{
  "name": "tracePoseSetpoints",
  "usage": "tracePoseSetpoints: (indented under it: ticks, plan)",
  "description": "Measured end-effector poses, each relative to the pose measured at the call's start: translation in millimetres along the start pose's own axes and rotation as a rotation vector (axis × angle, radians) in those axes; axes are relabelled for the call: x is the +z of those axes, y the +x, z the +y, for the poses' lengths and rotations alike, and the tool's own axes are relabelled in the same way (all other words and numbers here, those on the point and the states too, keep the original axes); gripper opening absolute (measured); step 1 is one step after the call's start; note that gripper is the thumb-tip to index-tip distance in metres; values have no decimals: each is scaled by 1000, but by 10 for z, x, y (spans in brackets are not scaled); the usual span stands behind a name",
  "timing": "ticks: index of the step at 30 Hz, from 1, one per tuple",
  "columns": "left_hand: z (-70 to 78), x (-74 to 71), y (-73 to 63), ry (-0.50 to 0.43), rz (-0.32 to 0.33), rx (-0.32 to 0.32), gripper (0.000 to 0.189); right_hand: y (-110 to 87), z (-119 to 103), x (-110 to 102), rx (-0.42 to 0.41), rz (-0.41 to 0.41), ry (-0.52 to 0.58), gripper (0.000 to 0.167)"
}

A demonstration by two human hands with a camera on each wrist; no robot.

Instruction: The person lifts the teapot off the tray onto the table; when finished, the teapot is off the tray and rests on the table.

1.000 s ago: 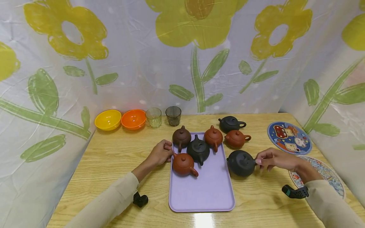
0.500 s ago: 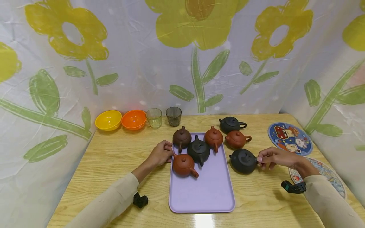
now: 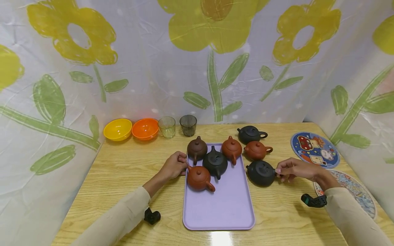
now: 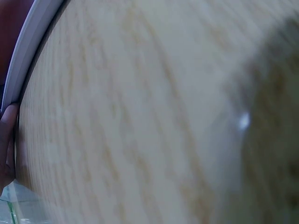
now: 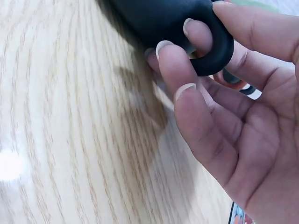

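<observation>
My right hand [image 3: 297, 171] grips the handle of a black teapot [image 3: 261, 173] just right of the lilac tray [image 3: 218, 212]; in the right wrist view, a finger goes through the handle loop [image 5: 219, 53] and the thumb lies on top. At the tray's left side, my left hand [image 3: 175, 165] holds the rim with curled fingers, partly hidden in the left wrist view. On the tray stand a dark brown teapot [image 3: 197, 149], a black teapot [image 3: 215, 163], a red-brown teapot [image 3: 232, 148] at the back right, and another red-brown teapot [image 3: 198, 178] nearest my left hand.
Behind the held teapot stand a red-brown teapot [image 3: 256, 151] and a black teapot [image 3: 250, 134]. A yellow bowl [image 3: 118, 130], an orange bowl [image 3: 145, 130], a greenish glass [image 3: 167, 128] and a dark glass [image 3: 188, 125] line the back left. Two round mats [image 3: 315, 149] lie right.
The black teapot in my right hand has shifted slightly away from me, first a little right, then slightly back left. The left hand and the tray stay in place.
</observation>
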State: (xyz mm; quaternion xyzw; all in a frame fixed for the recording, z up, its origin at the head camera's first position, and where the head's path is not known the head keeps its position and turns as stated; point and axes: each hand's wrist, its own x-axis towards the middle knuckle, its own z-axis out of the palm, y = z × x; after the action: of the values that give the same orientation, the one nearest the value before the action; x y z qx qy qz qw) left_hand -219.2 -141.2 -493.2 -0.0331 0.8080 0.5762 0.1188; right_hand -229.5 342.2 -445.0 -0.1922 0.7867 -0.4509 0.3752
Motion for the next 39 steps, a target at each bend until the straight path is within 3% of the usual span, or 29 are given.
tracePoseSetpoints:
  ticks: [17, 25, 28, 39]
  plan:
    - [26, -12, -24, 5, -6, 0, 32, -78, 38, -27, 47, 130, -66, 31]
    - [17, -13, -20, 0, -4, 3, 32, -176, 69, 10, 9, 389, -100, 38]
    - [19, -9, -17, 0, 2, -4, 32, -202, 26, 32, -14, 442, -109, 39]
    - [32, -16, -25, 23, -5, -5, 32, -137, -333, 293, -115, 465, -120, 35]
